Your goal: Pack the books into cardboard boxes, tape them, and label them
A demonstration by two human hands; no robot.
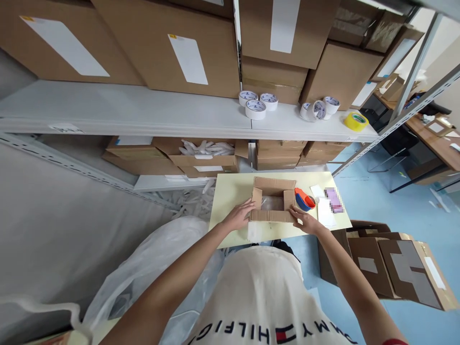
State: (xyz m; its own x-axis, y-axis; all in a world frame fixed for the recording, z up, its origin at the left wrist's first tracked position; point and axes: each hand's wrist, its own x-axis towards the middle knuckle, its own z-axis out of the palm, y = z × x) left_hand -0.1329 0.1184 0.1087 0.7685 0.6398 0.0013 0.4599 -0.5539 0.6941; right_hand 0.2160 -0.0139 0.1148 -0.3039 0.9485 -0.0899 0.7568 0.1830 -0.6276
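A small cardboard box (272, 216) stands on the pale yellow table (230, 191) with its flaps raised and its top open. Something clear, perhaps plastic wrap, shows inside, but I cannot make out what it covers. My left hand (241, 214) grips the box's left side by the front corner. On the opposite side, my right hand (304, 220) has its fingers closed on the front right corner. A red and blue tape dispenser (304, 199) lies just right of the box. Farther right are white papers (325, 212) and a blurred purple item (334, 200).
Behind the table, a grey shelf (161, 108) carries large cartons, white tape rolls (256, 110) and a yellow tape roll (356, 121). Clear plastic sheeting (151, 268) heaps up at left. Cartons (373, 263) stand on the floor at right, near the table's edge.
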